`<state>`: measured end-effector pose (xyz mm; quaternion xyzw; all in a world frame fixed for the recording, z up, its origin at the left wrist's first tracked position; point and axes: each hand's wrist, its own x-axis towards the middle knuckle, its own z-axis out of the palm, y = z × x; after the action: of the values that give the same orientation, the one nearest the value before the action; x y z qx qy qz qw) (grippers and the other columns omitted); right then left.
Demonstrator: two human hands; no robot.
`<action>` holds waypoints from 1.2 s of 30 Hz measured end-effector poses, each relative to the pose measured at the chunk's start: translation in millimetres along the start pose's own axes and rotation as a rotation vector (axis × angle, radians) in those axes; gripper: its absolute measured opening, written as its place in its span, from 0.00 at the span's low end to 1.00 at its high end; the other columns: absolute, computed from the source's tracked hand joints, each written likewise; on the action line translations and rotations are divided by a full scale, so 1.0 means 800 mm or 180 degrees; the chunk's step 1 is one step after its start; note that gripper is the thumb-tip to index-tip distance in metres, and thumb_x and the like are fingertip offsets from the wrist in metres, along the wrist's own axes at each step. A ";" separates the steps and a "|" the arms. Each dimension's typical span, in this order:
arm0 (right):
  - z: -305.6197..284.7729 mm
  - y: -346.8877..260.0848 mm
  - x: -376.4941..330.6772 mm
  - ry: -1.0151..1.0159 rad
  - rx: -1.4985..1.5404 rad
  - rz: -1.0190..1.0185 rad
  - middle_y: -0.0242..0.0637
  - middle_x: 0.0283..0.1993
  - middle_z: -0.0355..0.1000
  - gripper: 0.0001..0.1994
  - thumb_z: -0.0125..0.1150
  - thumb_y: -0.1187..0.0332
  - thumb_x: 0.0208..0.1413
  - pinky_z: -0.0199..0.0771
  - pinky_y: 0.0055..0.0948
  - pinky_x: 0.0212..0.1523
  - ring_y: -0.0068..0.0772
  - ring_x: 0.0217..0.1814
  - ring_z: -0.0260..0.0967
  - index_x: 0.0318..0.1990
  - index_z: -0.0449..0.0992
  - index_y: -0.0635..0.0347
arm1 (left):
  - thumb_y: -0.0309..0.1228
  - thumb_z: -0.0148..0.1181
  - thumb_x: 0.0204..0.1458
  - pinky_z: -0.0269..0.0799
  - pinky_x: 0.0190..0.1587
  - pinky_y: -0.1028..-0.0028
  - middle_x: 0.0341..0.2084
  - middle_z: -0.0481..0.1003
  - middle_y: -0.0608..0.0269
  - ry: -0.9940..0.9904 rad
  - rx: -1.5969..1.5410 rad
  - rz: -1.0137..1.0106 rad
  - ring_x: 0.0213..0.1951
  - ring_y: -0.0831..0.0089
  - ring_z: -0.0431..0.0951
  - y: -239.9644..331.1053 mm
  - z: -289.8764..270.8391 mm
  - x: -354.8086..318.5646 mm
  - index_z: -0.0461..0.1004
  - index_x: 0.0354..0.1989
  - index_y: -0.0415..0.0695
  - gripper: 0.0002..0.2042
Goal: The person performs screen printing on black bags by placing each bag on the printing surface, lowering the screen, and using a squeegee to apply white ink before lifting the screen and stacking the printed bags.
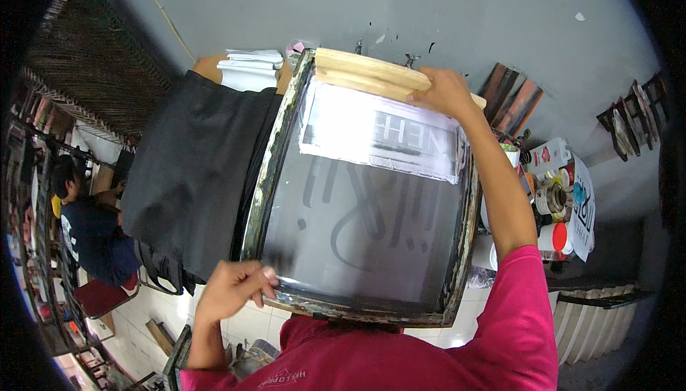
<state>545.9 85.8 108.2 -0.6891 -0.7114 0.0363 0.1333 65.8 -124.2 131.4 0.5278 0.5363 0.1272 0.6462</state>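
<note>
Screen [357, 310] — lay between the hands. Squeegee [371, 73] — grasped near its right end by the right hand [444, 92], seemingly for control. Left hand [237, 289]: half-curled at screen's near corner, perhaps steadying; grip unclear.

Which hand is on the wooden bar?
The right hand: it is on the wooden bar toward its right end, while the left hand is at the near left corner of the frame.
</note>
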 end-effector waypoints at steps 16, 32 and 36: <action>0.041 -0.022 -0.042 0.0442 -0.0933 0.0302 0.45 0.32 0.81 0.37 0.68 0.28 0.40 0.79 0.46 0.37 0.49 0.36 0.81 0.36 0.85 0.57 | 0.38 0.70 0.50 0.74 0.47 0.56 0.35 0.83 0.51 0.1171 0.3156 0.2622 0.41 0.51 0.83 0.194 -0.010 0.390 0.82 0.46 0.42 0.18; 0.067 -0.075 -0.188 0.0810 -0.0591 -0.0140 0.36 0.32 0.76 0.19 0.77 0.53 0.39 0.78 0.42 0.37 0.42 0.39 0.76 0.31 0.80 0.56 | 0.30 0.72 0.47 0.77 0.48 0.59 0.39 0.83 0.52 0.1158 0.2981 0.2929 0.44 0.52 0.82 0.081 0.017 0.257 0.82 0.43 0.40 0.14; 0.078 -0.088 -0.208 0.1055 -0.0586 -0.0318 0.36 0.36 0.76 0.17 0.75 0.64 0.38 0.75 0.41 0.39 0.42 0.41 0.75 0.36 0.77 0.56 | 0.30 0.72 0.47 0.70 0.63 0.57 0.52 0.79 0.50 0.1177 0.2394 0.2942 0.55 0.51 0.78 0.055 0.012 0.234 0.79 0.53 0.42 0.22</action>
<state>465.0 -73.8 41.7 -0.6588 -0.7133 -0.1496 0.1866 164.7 25.6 61.6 0.8660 0.3635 0.2855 0.1908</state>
